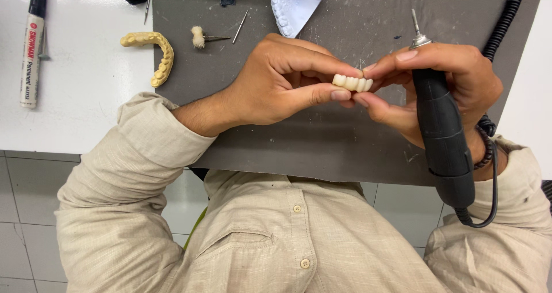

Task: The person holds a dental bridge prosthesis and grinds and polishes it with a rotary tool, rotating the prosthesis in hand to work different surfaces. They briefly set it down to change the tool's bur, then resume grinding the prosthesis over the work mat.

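A small cream dental bridge, a short row of teeth, is pinched between the fingertips of both hands above the dark grey mat. My left hand grips its left end with thumb and forefinger. My right hand touches its right end with thumb and fingertips while the palm wraps a black rotary handpiece, whose metal tip points away from me. The handpiece's cord loops under my right wrist.
A yellow dental arch cast lies at the mat's left edge. A small buffing bur and a thin bur lie beside it. A pale blue-white jaw model sits at the top. A marker pen lies on the white table.
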`<state>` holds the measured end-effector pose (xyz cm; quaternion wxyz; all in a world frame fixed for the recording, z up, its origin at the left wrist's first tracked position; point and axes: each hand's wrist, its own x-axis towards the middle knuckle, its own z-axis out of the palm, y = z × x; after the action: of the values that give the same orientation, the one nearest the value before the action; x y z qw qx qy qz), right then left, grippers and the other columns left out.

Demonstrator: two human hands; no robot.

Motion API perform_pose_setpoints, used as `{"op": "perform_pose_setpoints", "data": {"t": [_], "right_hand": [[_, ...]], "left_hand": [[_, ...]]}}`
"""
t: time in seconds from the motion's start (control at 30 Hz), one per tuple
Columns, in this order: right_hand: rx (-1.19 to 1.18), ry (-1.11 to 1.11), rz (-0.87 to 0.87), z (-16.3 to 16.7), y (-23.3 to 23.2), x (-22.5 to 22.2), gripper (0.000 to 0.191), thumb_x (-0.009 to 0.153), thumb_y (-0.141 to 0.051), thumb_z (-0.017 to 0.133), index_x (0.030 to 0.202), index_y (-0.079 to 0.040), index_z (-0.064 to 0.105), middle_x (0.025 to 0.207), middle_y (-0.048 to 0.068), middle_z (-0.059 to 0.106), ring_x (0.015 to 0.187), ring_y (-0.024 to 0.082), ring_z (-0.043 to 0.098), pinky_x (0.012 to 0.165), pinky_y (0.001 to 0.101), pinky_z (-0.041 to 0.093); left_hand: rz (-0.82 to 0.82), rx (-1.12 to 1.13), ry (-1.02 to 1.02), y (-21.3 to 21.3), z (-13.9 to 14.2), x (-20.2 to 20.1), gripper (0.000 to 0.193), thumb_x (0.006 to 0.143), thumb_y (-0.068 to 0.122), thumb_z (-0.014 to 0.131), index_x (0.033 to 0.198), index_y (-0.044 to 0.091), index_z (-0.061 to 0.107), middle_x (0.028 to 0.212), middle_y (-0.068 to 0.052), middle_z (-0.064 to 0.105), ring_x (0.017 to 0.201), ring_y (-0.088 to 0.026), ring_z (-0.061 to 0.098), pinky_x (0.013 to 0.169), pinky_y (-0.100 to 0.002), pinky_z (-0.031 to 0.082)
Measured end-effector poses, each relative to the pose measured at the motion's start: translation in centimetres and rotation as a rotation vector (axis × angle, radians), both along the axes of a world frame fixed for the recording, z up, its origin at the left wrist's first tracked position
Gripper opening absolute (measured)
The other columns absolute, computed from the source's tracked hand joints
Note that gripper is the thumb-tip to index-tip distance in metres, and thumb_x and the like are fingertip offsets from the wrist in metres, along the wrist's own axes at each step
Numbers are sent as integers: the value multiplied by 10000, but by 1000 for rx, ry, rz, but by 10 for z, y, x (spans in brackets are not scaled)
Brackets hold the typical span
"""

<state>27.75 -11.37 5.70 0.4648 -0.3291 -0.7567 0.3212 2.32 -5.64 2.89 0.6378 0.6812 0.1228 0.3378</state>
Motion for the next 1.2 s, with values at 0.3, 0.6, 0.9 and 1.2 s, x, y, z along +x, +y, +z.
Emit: {"op": "perform_pose_setpoints", "data": {"t": [0.3, 0.6, 0.9, 1.2], "right_hand": [[23, -24, 54, 2, 2, 4, 540, 854, 89, 778, 1271, 22, 440, 1026, 297, 680, 990, 360, 752, 806, 427, 701], [26, -26, -5, -6, 1, 4, 524, 896, 103, 799, 1284, 23, 457, 1048, 283, 686, 977, 331, 757, 818, 398, 705], [-192, 81, -75, -19, -1, 0, 331, 1088, 73, 730, 1304, 18, 485, 1159, 240, 699, 1121, 266, 747, 950, 314, 685], [-327, 63, -83, -24, -3, -1, 266, 1077, -23, 738, 1294, -6, 586, 1075, 162, 737, 1019, 183, 761, 887, 239, 657]], "left_hand": [[-19, 35, -15, 3, -2, 2, 212, 1071, 51, 766, 1278, 36, 722, 1158, -130, 772, 1045, -175, 800, 945, -262, 698], [-29, -91, -69, 1, -2, -2, 160, 1112, 58, 727, 1270, 33, 713, 1189, -112, 761, 1084, -158, 786, 967, -256, 696], [304, 307, 76, -6, 2, 3, 275, 980, 80, 886, 1203, 31, 733, 1127, -90, 770, 979, -153, 798, 879, -244, 694], [275, 276, 75, -7, -2, 6, 356, 1001, 165, 905, 1168, 47, 614, 1000, -55, 783, 937, -113, 813, 850, -221, 708]]}}
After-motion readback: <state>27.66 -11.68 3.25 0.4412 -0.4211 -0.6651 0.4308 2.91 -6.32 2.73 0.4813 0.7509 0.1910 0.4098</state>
